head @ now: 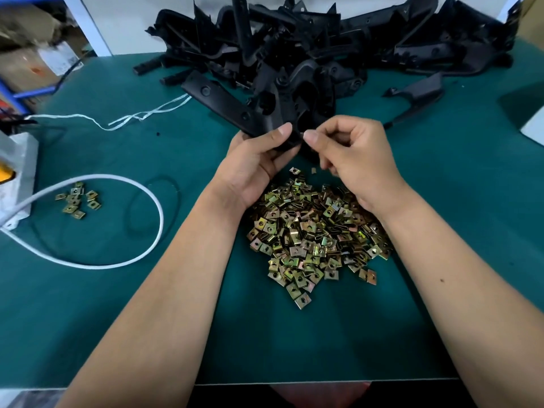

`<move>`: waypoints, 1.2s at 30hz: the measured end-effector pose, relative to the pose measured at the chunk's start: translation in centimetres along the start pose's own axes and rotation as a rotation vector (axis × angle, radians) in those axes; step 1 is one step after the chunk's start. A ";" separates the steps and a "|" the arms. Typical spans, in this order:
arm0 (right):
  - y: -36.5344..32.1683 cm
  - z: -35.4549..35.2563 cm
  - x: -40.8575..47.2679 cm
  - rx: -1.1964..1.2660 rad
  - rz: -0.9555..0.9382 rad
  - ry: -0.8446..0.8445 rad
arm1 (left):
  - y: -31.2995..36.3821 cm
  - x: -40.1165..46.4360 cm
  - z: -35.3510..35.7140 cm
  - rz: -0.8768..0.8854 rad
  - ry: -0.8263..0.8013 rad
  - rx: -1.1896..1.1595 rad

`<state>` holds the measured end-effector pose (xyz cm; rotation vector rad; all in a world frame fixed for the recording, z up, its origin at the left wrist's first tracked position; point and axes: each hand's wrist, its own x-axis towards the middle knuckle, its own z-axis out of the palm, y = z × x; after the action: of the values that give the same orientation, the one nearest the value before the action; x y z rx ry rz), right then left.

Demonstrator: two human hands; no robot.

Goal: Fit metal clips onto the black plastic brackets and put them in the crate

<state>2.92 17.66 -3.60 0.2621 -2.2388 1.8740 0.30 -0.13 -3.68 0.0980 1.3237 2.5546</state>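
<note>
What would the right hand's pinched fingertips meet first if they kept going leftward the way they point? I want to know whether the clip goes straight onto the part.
Most likely the black bracket gripped by the left hand; the right hand already looks almost against its edge, though depth is unclear.

Your right hand (pixel 351 160) hides whatever its fingertips pinch; your left hand (pixel 259 164) covers the bracket's (pixel 229 106) near end, and the bracket heap (pixel 323 39) runs off the top edge
</note>
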 end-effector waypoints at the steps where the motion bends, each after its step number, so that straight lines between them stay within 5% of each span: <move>1: -0.1 0.1 0.0 0.093 0.019 0.017 | 0.0 0.0 0.0 -0.012 -0.013 0.000; 5: -0.2 0.2 0.0 0.256 0.023 0.033 | 0.1 -0.1 0.0 -0.048 -0.046 -0.011; 36: -0.9 -0.2 0.1 0.235 0.164 0.036 | 0.1 -0.2 0.0 -0.098 -0.083 0.135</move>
<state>3.04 17.70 -2.69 0.0817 -2.0721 2.2116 0.43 -0.25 -3.58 0.1585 1.4317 2.3534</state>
